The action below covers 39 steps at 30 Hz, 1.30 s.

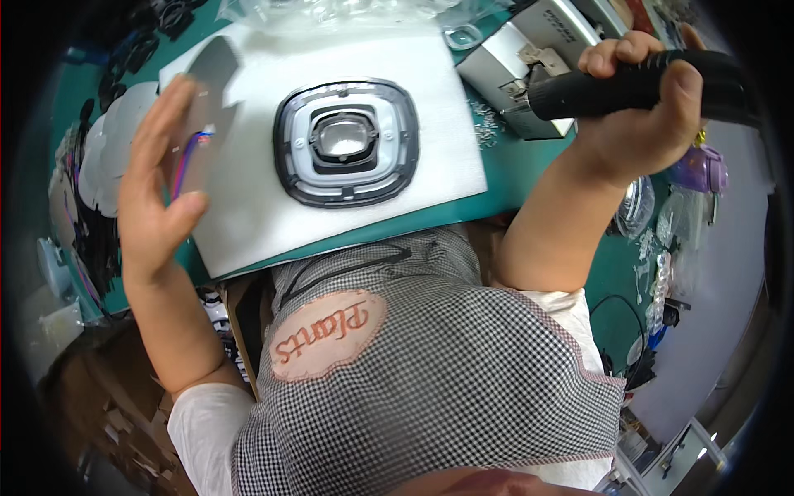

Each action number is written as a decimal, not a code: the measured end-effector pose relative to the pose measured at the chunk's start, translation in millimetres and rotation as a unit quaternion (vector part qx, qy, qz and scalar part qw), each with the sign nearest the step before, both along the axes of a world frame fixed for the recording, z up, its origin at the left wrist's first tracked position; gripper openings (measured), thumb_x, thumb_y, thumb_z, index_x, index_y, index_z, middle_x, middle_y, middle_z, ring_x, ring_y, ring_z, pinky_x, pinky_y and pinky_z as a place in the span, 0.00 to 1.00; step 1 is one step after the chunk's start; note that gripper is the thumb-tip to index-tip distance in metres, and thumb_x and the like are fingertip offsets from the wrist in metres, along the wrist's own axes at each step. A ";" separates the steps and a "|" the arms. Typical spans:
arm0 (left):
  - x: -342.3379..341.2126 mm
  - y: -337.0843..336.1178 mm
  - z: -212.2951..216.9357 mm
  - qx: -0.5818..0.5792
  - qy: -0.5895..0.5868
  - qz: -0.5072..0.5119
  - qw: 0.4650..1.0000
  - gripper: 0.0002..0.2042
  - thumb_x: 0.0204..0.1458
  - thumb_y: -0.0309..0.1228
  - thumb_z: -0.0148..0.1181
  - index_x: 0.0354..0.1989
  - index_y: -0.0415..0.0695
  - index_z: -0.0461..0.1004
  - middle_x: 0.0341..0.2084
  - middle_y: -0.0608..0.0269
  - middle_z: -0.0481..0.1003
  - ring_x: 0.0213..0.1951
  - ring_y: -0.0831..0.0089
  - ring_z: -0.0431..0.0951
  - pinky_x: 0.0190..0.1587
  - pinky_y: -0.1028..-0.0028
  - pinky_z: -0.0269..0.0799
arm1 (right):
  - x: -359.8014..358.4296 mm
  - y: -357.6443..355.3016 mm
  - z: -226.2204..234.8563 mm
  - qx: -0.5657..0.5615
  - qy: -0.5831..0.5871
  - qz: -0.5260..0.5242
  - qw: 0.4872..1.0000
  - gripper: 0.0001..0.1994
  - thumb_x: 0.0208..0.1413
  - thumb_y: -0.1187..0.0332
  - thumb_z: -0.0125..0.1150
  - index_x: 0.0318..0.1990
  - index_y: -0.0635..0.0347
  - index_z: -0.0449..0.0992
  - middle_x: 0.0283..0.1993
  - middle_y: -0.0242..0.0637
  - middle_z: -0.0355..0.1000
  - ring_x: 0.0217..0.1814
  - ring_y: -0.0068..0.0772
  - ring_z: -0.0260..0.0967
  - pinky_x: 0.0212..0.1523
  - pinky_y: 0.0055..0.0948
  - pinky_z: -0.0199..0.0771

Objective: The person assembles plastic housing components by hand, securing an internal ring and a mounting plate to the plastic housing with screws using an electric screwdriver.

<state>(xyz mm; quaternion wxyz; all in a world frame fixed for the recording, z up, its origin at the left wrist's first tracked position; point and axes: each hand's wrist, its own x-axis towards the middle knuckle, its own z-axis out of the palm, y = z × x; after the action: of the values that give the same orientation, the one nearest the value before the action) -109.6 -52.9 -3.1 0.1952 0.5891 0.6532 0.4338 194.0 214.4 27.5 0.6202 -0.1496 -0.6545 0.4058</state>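
Observation:
On a white foam pad (240, 223) lies a rounded-square lamp part (289, 165) with a black rim, a pale grey ring and a clear lens at its centre. To its left, my left hand (157, 182) is raised with a thin grey plate (217, 70) between fingers and thumb. Blue and red wires (184, 161) hang by that plate; motion blurs both. My right hand (637, 124) is wrapped round a black electric screwdriver (587, 93), held level. Its bit points left, at the front of a box-shaped screw feeder (513, 78).
Loose small screws (486, 124) lie beside the pad on the green table mat (529, 178). Stacked white discs (116, 140) and dark parts with wires crowd the left. Clear plastic bags (331, 12) lie at the back. A purple container (701, 171) stands at the right.

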 end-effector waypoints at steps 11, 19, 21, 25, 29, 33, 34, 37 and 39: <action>56.7 36.1 3.3 -0.046 0.216 -0.094 0.971 0.38 0.31 0.43 0.65 0.58 0.40 0.71 0.62 0.49 0.64 0.62 0.52 0.63 0.64 0.60 0.57 | -11.6 -16.8 -10.4 -0.067 0.063 0.327 0.940 0.31 0.53 0.39 0.49 0.55 0.54 0.66 0.37 0.41 0.70 0.30 0.35 0.68 0.36 0.37 0.69; 73.4 49.0 -11.2 -0.062 0.198 -0.112 0.972 0.38 0.27 0.38 0.65 0.58 0.46 0.71 0.62 0.53 0.65 0.62 0.51 0.62 0.64 0.57 0.59 | -30.0 -27.5 -0.4 0.051 0.052 0.439 0.895 0.33 0.51 0.32 0.49 0.52 0.50 0.69 0.41 0.38 0.69 0.33 0.32 0.70 0.38 0.36 0.71; 74.1 50.3 -11.5 -0.064 0.195 -0.113 0.972 0.38 0.27 0.37 0.66 0.58 0.46 0.72 0.62 0.53 0.65 0.62 0.51 0.62 0.64 0.57 0.59 | -30.5 -9.4 -4.5 0.074 0.033 0.459 0.885 0.34 0.52 0.32 0.48 0.54 0.51 0.67 0.42 0.38 0.69 0.34 0.32 0.71 0.38 0.36 0.72; 75.0 51.8 -12.4 -0.062 0.198 -0.107 0.972 0.39 0.26 0.37 0.67 0.57 0.46 0.72 0.61 0.53 0.65 0.62 0.51 0.62 0.64 0.57 0.59 | -36.8 -0.9 -11.0 0.103 0.011 0.488 0.867 0.37 0.53 0.33 0.46 0.59 0.54 0.63 0.42 0.40 0.69 0.34 0.34 0.73 0.37 0.37 0.74; 75.4 53.7 -11.6 -0.058 0.194 -0.112 0.973 0.39 0.26 0.36 0.68 0.57 0.46 0.71 0.62 0.53 0.64 0.62 0.51 0.62 0.63 0.57 0.59 | -41.8 0.7 -15.4 0.089 0.028 0.468 0.879 0.38 0.56 0.34 0.44 0.62 0.56 0.60 0.41 0.41 0.69 0.33 0.34 0.73 0.34 0.36 0.74; 76.5 53.2 -11.8 -0.064 0.193 -0.108 0.973 0.39 0.26 0.35 0.68 0.58 0.46 0.71 0.62 0.54 0.64 0.62 0.51 0.62 0.63 0.57 0.60 | -46.0 -8.7 -19.2 0.089 0.045 0.447 0.889 0.38 0.58 0.36 0.42 0.65 0.57 0.57 0.41 0.42 0.69 0.32 0.35 0.72 0.34 0.36 0.74; 76.2 53.3 -11.7 -0.064 0.191 -0.109 0.973 0.39 0.26 0.35 0.68 0.58 0.47 0.71 0.62 0.54 0.64 0.62 0.51 0.62 0.63 0.57 0.60 | -46.7 -6.9 -19.9 0.089 0.045 0.448 0.888 0.38 0.58 0.36 0.42 0.65 0.57 0.57 0.41 0.42 0.69 0.32 0.35 0.72 0.34 0.36 0.74; 75.8 53.3 -11.3 -0.062 0.185 -0.111 0.975 0.39 0.26 0.34 0.68 0.57 0.47 0.71 0.62 0.54 0.64 0.62 0.51 0.62 0.63 0.57 0.60 | -50.6 -6.2 -21.8 0.079 0.014 0.471 0.879 0.38 0.58 0.36 0.42 0.66 0.57 0.56 0.39 0.42 0.69 0.30 0.34 0.71 0.34 0.36 0.74; 75.5 54.4 -10.9 -0.060 0.179 -0.113 0.976 0.38 0.26 0.33 0.68 0.57 0.46 0.71 0.62 0.54 0.64 0.62 0.51 0.62 0.63 0.58 0.60 | -54.6 -20.7 -21.7 0.070 0.035 0.427 0.901 0.39 0.58 0.36 0.44 0.66 0.59 0.54 0.39 0.41 0.68 0.28 0.33 0.70 0.33 0.35 0.73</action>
<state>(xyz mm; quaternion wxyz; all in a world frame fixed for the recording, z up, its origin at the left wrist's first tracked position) -34.1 1.5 -14.0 0.1577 0.7142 0.6318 0.2566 139.4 193.7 5.8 0.4186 0.2026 -0.6603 0.5896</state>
